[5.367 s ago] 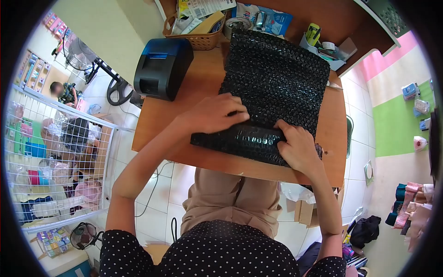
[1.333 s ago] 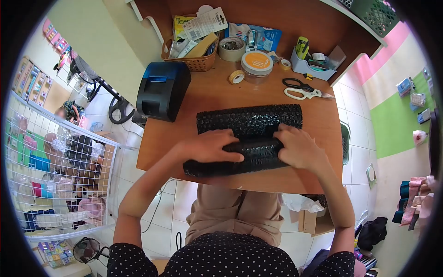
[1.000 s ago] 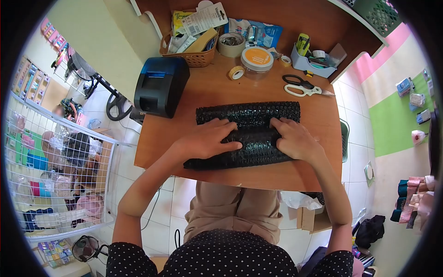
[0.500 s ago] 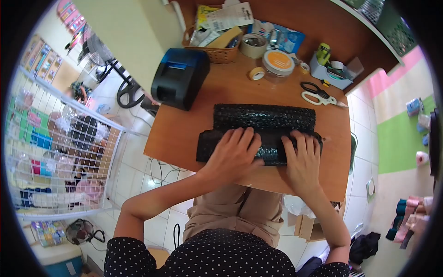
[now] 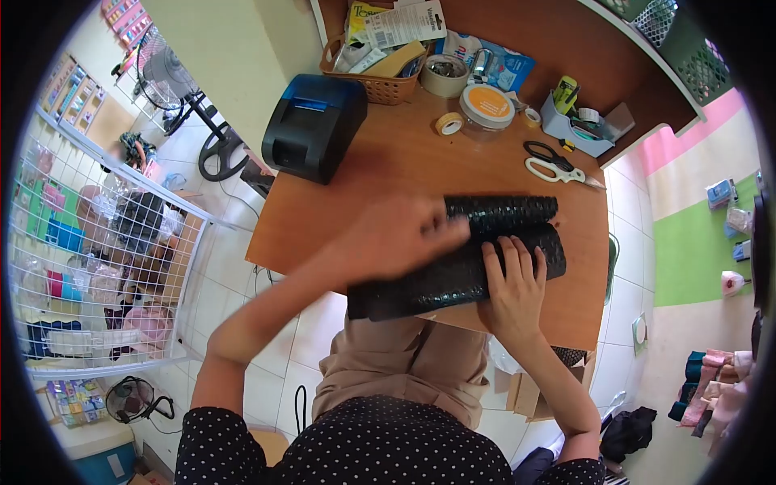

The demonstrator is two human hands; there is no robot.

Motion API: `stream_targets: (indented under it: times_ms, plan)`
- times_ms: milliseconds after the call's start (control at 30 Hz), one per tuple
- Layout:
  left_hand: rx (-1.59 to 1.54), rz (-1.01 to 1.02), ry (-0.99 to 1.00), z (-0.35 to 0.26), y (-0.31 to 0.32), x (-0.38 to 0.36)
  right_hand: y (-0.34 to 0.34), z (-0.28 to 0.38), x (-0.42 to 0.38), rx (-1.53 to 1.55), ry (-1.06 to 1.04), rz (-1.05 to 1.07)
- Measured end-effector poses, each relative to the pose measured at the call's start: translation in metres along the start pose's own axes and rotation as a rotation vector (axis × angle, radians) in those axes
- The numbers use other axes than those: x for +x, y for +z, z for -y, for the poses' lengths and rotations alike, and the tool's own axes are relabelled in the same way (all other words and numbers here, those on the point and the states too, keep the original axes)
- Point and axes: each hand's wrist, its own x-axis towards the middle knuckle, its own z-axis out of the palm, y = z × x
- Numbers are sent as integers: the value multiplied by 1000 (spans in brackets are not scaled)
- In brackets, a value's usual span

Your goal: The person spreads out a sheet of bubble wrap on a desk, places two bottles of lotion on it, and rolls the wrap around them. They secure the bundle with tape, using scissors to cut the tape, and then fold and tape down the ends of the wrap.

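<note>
Brown table carries the printer and scissors farther back, perhaps to leave space for the black wrap at its front edge. Right hand rests on the wrap, fingers slightly spread, seemingly to stop it unrolling. Left hand, over the wrap, is blurred; whether it grips, I cannot tell.
</note>
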Motion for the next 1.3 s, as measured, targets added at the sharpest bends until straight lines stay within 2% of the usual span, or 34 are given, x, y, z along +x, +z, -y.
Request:
stream_targets:
  times_ms: [33, 100, 133, 200, 233, 300, 400, 533, 633, 667, 733, 767, 833, 867, 933, 967, 1000, 1067, 1133, 1167, 1233, 1267, 1300]
  plan:
    - [-27, -113, -67, 14, -2, 19, -1, 1, -3, -2, 1, 4]
    - [83, 153, -279, 29, -14, 53, -3, 2, -5, 25, 16, -14]
    - [82, 149, -270, 26, -16, 59, -3, 1, -6, 16, 18, -18]
    - [-359, 498, -547, 15, -17, 70, 1, 0, -9, 23, 17, -55]
    - [-359, 504, -540, 16, -10, 74, 1, 0, -11, 18, 23, -52]
    - [-459, 770, -277, 17, 1, 80, 1, -1, -11, 26, 16, -43]
    - [-508, 697, -249, 10, -7, 71, 1, -2, -13, 36, 19, -54]
    - [-462, 684, -248, 30, -2, 84, 0, -2, -12, 45, 18, -61]
    - [-391, 271, -74, 36, -15, 81, 0, -2, -13, 41, 23, -69]
    - [-391, 274, -73, 36, -19, 80, 0, -1, -12, 42, 23, -62]
    - [-281, 101, 100, 36, -22, 79, -1, -1, -12, 42, 26, -55]
    - [-282, 102, 102, 36, -22, 79, 0, -1, -12, 46, 27, -60]
    - [-278, 210, -63, 30, -21, 76, 0, -1, -13, 51, 27, -61]
    - [-277, 208, -63, 25, -21, 77, 0, -1, -12, 52, 27, -67]
    - [-655, 124, -645, 1, -31, 74, 1, -1, -12, 53, 29, -74]
    - [-655, 126, -643, 11, -24, 79, 0, -1, -12, 54, 28, -71]
    - [-565, 154, -477, 31, -13, 89, 0, -1, -12, 54, 27, -67]
    - [-474, 179, -309, 44, -12, 98, 0, -1, -13, 53, 29, -65]
    - [-413, 435, -30, 44, -20, 103, 1, 0, -12, 51, 31, -68]
    - [-412, 436, -26, 46, -20, 108, 2, 0, -12, 48, 29, -76]
    - [-644, 122, 376, 44, -18, 116, 1, -1, -12, 40, 30, -85]
    - [-644, 124, 380, 44, -19, 119, 1, -1, -12, 38, 33, -78]
    - [-254, -24, 324, 34, -26, 117, 1, -1, -12, 37, 36, -69]
